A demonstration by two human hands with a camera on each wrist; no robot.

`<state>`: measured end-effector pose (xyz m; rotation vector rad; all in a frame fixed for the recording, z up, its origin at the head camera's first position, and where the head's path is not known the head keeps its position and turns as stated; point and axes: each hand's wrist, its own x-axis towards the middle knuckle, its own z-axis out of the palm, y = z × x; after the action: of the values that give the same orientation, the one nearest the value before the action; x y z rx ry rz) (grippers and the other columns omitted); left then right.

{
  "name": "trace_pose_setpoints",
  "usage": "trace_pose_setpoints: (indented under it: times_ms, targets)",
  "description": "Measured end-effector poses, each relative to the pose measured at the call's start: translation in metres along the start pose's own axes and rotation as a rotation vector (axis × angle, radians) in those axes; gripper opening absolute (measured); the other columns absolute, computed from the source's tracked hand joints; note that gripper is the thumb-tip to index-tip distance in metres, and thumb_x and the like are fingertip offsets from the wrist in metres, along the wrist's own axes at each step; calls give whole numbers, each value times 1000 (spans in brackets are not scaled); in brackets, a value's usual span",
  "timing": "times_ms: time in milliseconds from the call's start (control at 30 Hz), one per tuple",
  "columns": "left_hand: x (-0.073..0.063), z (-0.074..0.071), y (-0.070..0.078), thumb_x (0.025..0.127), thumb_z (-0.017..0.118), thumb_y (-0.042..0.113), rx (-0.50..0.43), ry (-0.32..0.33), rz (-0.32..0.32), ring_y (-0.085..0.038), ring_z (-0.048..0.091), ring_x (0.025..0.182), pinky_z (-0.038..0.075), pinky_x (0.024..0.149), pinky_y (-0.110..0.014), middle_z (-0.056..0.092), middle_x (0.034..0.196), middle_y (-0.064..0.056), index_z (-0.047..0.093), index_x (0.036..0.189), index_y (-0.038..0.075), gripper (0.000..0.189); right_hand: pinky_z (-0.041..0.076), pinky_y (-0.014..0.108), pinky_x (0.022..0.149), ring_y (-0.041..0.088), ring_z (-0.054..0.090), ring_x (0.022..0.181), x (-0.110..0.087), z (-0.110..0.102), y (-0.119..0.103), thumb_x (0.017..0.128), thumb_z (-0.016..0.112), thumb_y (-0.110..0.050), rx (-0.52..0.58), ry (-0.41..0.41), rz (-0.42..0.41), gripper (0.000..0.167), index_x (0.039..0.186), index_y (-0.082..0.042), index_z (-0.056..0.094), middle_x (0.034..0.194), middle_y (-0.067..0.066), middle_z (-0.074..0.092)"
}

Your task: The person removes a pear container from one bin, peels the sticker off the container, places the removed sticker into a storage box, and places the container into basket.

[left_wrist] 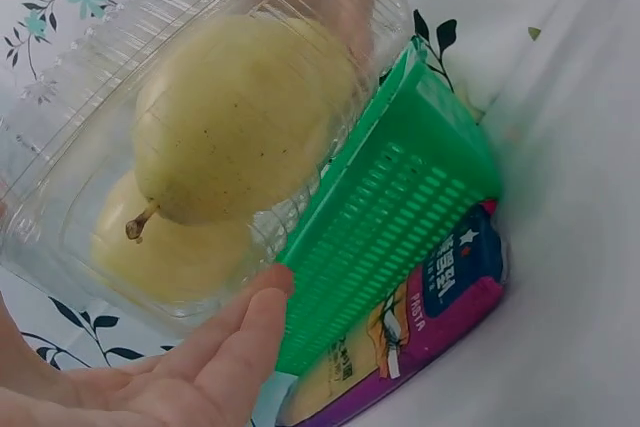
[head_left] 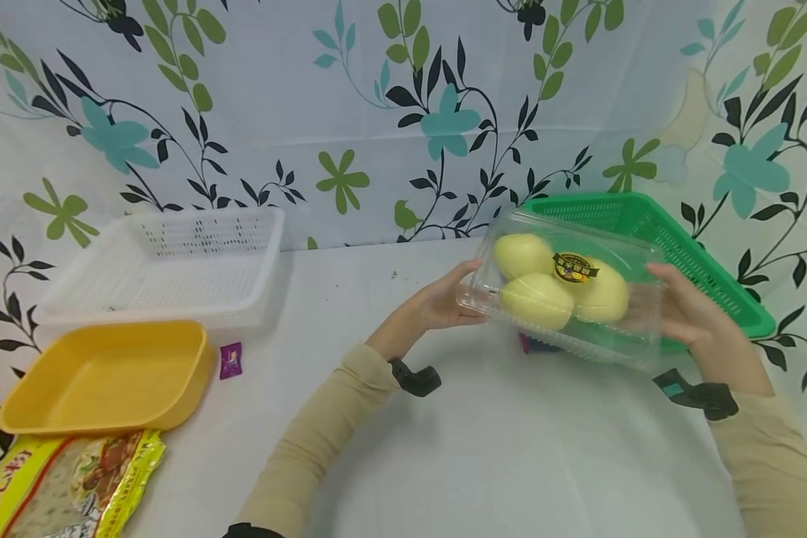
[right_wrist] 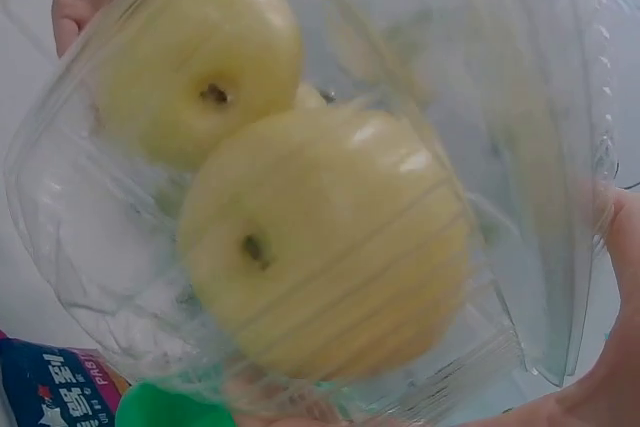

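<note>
Three yellow pears (head_left: 536, 300) lie inside a clear plastic clamshell box (head_left: 619, 243) with a round black-and-yellow sticker on its lid. Both hands hold the box up, tilted, in front of the green basket (head_left: 706, 269). My left hand (head_left: 440, 299) grips its left end, with fingers along the lower edge in the left wrist view. On the opposite end, my right hand (head_left: 689, 306) holds the box, its fingers partly seen through the plastic. Below the box, a purple and blue pasta packet (left_wrist: 425, 312) lies against the basket's side.
At the left stand a white perforated basket (head_left: 265, 276) and a yellow tray (head_left: 107, 373). A yellow food packet (head_left: 74, 482) lies in front of the tray, and a small purple sachet (head_left: 231, 360) beside it. A patterned cloth (head_left: 242, 90) hangs behind the table.
</note>
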<state>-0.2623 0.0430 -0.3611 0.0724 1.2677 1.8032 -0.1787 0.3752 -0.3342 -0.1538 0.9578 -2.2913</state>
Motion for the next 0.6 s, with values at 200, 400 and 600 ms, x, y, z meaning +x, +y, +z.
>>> trace_pose_setpoints:
  times_ms: [200, 400, 600]
  targets:
    - [-15, -6, 0, 86, 45, 48, 69, 47, 28, -34, 42, 114, 34, 94, -37, 44, 123, -20, 31, 133, -2, 70, 38, 45, 89, 29, 53, 100, 8, 6, 2, 91, 30, -44, -212, 112, 7, 87, 124, -1, -37, 110, 12, 49]
    - [-34, -15, -1, 87, 44, 45, 123, 64, 66, -33, 43, 113, 34, 94, -39, 45, 123, -21, 21, 139, 9, 67, 40, 39, 88, 24, 54, 100, 20, 17, 8, 90, 25, -48, -327, 107, 17, 86, 126, 4, -33, 114, 17, 48]
    - [-48, -28, -9, 88, 41, 46, 144, 93, 68, -32, 45, 110, 36, 92, -39, 47, 123, -21, 17, 139, 10, 68, 41, 33, 87, 19, 54, 98, 36, 19, 23, 89, 23, -53, -486, 164, 19, 89, 129, 12, -22, 108, 9, 49]
